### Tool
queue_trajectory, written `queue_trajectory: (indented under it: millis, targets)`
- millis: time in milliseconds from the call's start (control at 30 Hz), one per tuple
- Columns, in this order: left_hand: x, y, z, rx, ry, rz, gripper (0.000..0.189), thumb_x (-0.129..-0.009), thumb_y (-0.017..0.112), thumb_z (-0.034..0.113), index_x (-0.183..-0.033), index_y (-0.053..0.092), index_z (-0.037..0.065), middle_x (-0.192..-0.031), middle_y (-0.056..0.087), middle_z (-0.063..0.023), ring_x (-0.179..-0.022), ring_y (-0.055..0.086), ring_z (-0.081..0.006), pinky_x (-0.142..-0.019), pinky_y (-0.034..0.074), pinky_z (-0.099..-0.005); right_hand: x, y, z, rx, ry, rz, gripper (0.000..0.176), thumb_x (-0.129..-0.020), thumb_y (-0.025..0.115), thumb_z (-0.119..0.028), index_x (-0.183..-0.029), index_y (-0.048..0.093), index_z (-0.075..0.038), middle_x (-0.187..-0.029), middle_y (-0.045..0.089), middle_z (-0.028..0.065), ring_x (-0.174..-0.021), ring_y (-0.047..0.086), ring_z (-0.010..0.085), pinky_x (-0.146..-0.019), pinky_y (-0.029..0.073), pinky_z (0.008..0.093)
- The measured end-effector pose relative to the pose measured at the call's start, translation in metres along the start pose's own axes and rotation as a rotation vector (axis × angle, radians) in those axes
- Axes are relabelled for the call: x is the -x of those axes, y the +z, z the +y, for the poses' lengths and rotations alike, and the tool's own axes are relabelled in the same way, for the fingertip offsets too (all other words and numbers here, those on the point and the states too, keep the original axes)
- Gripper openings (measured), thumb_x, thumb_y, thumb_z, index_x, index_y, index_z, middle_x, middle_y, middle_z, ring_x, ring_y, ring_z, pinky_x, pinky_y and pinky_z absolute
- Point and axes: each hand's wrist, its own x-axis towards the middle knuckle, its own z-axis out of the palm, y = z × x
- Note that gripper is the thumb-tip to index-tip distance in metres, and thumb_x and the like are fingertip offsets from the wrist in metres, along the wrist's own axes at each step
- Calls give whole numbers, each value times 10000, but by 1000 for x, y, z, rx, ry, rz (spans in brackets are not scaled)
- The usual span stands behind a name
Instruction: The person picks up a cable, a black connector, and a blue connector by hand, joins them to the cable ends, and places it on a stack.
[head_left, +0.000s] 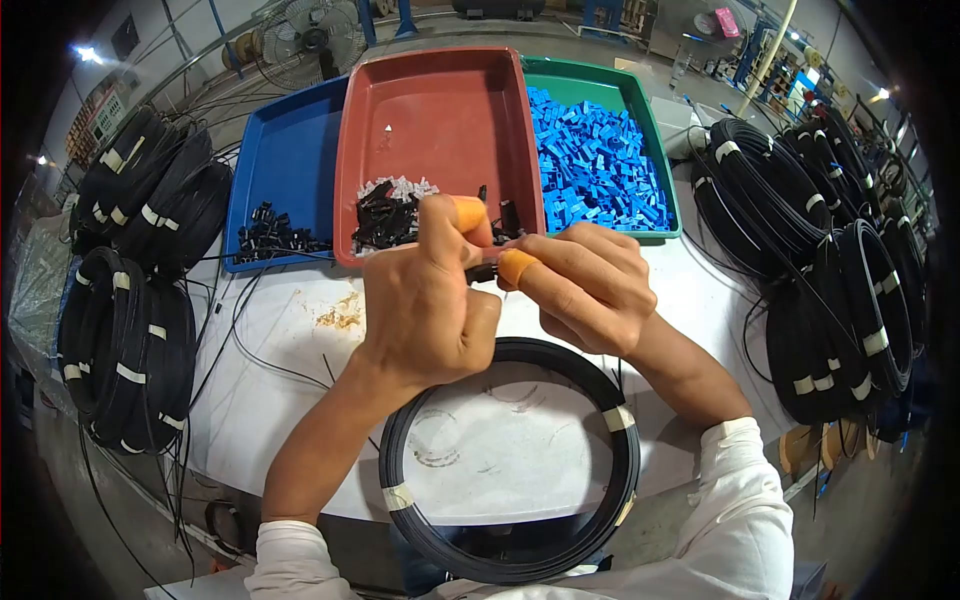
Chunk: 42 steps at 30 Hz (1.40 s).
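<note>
My left hand [420,300] and my right hand [590,285] meet above the table, in front of the red tray. Between their fingertips is a small black connector part [484,272], mostly hidden by the fingers. Both hands are closed on it, and orange tape wraps a thumb or finger on each. Below them lies a coil of black cable [392,440], bound with pale tape and overhanging the table's near edge. The red tray [440,110] behind my hands holds black and clear small plastic pieces.
A blue tray [290,150] with small black parts stands left, a green tray [600,75] of blue plastic clips right. Taped black cable coils [130,350] crowd the left side, more coils [770,200] the right. Loose cable ends trail over the white table [270,400].
</note>
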Motion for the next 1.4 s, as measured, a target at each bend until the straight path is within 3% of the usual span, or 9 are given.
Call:
queue_trajectory:
  millis: [167, 267, 467, 700, 900, 967, 1133, 1300, 1400]
  targets:
    - [7, 3, 6, -44, -3, 37, 409, -655, 585, 68, -1055, 531, 5, -726, 636, -63, -537, 633, -248, -519, 506, -334, -11, -8, -16, -70, 212, -99, 342, -588, 682, 55, -927, 679, 9, -789, 678, 72, -569, 617, 184, -469, 464, 289]
    - [-1, 1, 4, 158, -102, -37, 400, -707, 511, 24, -1101, 460, -21, -818, 636, -141, -566, 645, -273, -531, 501, -337, -13, -11, -20, -234, 544, -239, 382, -585, 657, 124, -943, 678, -6, -795, 688, 66, -595, 646, 202, -490, 489, 313]
    - [-13, -22, 10, 756, -519, -271, 398, -752, 415, -9, -1140, 328, -1, -886, 467, -108, -562, 425, -117, -560, 353, -309, -4, -3, -2, -117, 232, -84, 277, -648, 723, 94, -899, 681, -16, -796, 701, 88, -572, 627, 168, -471, 466, 280]
    - [-4, -6, -5, 623, -257, -188, 460, -752, 450, 76, -1187, 308, 39, -833, 463, -50, -603, 382, -60, -617, 336, -236, 0, 1, 7, -77, 42, -7, 248, -675, 782, 34, -904, 692, 1, -826, 712, 114, -551, 611, 154, -448, 423, 252]
    - [-11, -15, 3, 444, -199, -240, 431, -705, 430, 82, -1125, 378, -4, -835, 435, -72, -652, 430, -100, -580, 379, -274, -1, -3, 7, 8, -60, -36, 192, -682, 766, -96, -842, 682, -29, -823, 691, 100, -560, 578, 126, -465, 407, 242]
    - [-10, -15, 1, 395, -163, -284, 385, -729, 459, 29, -1107, 398, -9, -828, 575, -185, -682, 645, -362, -708, 533, -402, 3, 1, 7, 25, -108, -18, 200, -674, 756, -99, -848, 685, -31, -826, 692, 101, -547, 565, 114, -461, 378, 231]
    - [-2, -9, 5, 278, -137, -217, 394, -736, 491, 46, -1116, 402, -5, -789, 609, -162, -660, 665, -361, -652, 531, -416, 6, 1, 0, 10, -74, -47, 232, -665, 720, -44, -894, 691, -22, -822, 690, 104, -552, 577, 122, -456, 389, 238]
    - [0, -5, 5, 272, -182, -174, 387, -746, 493, 57, -1119, 408, 1, -792, 618, -151, -622, 660, -344, -612, 521, -420, -13, -7, -34, -262, 684, -213, 339, -665, 632, 132, -969, 695, -3, -828, 707, 133, -585, 665, 248, -552, 539, 324]
    - [2, -1, 2, 221, -193, -233, 361, -771, 437, 29, -1127, 382, 6, -820, 585, -145, -575, 612, -291, -555, 473, -369, -9, -11, -21, -520, 898, -296, 349, -655, 660, 146, -966, 701, -8, -848, 713, 137, -602, 661, 265, -560, 540, 341]
